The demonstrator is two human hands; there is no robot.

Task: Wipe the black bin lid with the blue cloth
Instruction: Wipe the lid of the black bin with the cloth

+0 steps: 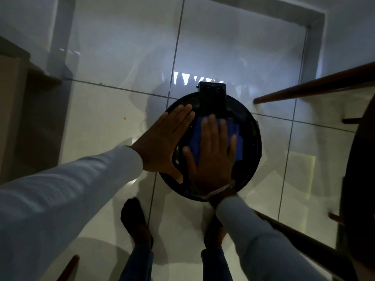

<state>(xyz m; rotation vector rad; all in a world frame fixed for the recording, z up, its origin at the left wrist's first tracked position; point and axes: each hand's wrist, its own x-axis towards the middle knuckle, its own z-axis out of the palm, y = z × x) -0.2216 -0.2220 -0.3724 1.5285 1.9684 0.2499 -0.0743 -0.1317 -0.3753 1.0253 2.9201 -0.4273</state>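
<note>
The right hand, fingers spread, pressed a soft blue cloth flat on the round black plastic bin lid; the left hand, open-palmed, likely steadied its slick rim.

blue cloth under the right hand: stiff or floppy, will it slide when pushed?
Probably floppy: the blue cloth lies flat with uneven edges under the right hand. It likely slides easily, since the black bin lid looks smooth and glossy. The left hand seems to steady the lid.
</note>
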